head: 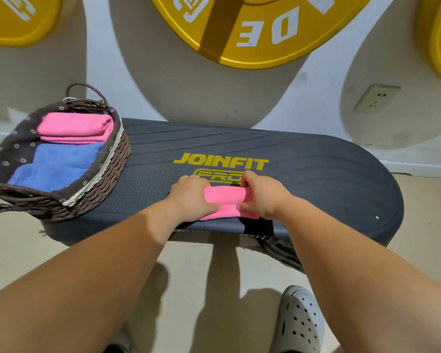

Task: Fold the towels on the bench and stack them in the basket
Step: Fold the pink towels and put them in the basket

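A small pink towel (223,202), folded into a thick little packet, lies on the dark worktop (316,174) near its 6 o'clock edge, just below the yellow lettering. The left grip (192,197) clasps the packet's 9 o'clock end, with its fingers curled over the far side and its thumb pressed on the near fold. The right grip (261,197) clasps the 3 o'clock end the same way, so that only the middle strip of the cloth shows between the two thumbs.

At the worktop's 9 o'clock end sits the wicker basket (107,169), which has a dark flowered lining and overhangs the edge a little. Inside it, a stacked pink pile (74,127) lies toward 12 o'clock. The blue towels (54,164) lie just beside the pile toward 6 o'clock and touch it.

Behind the worktop, at 12 o'clock, a large yellow weight plate (252,29) hangs on the wall, and a wall socket (376,98) is at 2 o'clock. A grey perforated clog (299,319) stands on the floor at 5 o'clock.
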